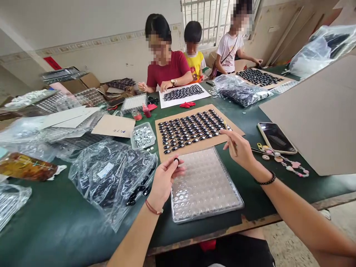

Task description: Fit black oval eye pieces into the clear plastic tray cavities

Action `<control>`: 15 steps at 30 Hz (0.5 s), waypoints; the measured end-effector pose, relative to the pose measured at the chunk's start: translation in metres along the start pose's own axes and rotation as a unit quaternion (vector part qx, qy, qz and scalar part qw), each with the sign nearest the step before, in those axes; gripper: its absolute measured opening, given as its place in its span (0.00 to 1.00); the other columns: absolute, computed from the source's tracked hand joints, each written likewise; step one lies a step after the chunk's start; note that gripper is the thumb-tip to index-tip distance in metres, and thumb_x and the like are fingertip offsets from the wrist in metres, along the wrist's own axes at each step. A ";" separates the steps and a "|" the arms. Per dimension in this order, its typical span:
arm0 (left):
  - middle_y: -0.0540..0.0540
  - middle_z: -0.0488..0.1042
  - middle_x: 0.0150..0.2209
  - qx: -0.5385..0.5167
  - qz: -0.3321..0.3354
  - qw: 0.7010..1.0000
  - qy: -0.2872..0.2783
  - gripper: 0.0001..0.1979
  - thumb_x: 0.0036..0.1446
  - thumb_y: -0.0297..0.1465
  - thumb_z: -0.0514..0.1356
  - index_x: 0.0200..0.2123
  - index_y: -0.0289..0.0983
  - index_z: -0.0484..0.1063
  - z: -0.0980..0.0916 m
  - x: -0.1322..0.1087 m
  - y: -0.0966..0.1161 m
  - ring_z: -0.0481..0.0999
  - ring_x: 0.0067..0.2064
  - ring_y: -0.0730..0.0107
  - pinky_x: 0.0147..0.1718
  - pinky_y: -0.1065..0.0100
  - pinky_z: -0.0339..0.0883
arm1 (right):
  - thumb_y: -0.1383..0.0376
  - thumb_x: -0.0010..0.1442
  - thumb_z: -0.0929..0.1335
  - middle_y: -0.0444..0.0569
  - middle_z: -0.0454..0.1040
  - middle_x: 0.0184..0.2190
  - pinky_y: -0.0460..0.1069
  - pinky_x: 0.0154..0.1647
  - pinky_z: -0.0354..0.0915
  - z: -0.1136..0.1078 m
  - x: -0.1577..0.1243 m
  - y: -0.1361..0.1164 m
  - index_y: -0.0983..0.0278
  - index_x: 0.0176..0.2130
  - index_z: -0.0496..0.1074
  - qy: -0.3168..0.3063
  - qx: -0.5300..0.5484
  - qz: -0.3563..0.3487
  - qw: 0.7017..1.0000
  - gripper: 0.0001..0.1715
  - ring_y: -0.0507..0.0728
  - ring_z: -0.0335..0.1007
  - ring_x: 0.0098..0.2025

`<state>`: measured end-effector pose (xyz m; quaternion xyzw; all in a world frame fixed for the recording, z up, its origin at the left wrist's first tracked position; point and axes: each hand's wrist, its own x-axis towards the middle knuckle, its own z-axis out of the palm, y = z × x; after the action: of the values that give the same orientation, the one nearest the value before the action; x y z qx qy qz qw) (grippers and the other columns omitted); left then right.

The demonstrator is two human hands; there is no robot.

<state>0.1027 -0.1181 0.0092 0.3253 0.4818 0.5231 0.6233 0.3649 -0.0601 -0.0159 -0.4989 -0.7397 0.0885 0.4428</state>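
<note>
My left hand [165, 178] pinches a small black round piece [176, 160] between thumb and fingers, above the left edge of a clear plastic tray [205, 185] with rows of round hollows. My right hand [239, 149] is closed on a thin stick [234, 145], largely hidden by the fingers, at the right edge of a brown cardboard sheet [164, 151]. Rows of glossy black oval pieces [191, 129] with pale centres lie on that sheet. Left of the tray is a clear plastic bag [111, 174] with black pieces spilling from its mouth.
A plastic box [143, 135] of small silvery discs stands beside the sheet. At right lie a phone [276, 137] with a beaded strap and a large leaning board [314, 118]. Across the table, a person in red [167, 70] works at a white sheet [182, 95]; two others are beside them.
</note>
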 end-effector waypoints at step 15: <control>0.49 0.71 0.26 0.193 0.134 0.972 0.022 0.12 0.53 0.36 0.56 0.38 0.35 0.69 -0.008 0.010 -0.013 0.67 0.23 0.77 0.23 0.74 0.62 | 0.65 0.61 0.57 0.51 0.75 0.35 0.51 0.38 0.62 0.019 0.003 0.053 0.63 0.42 0.70 -0.148 -0.155 -0.077 0.974 0.15 0.59 0.71 0.38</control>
<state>0.0997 -0.1125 -0.0075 0.4896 0.5395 0.5060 0.4617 0.3848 -0.0263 -0.0559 -0.4842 -0.8380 0.0115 0.2514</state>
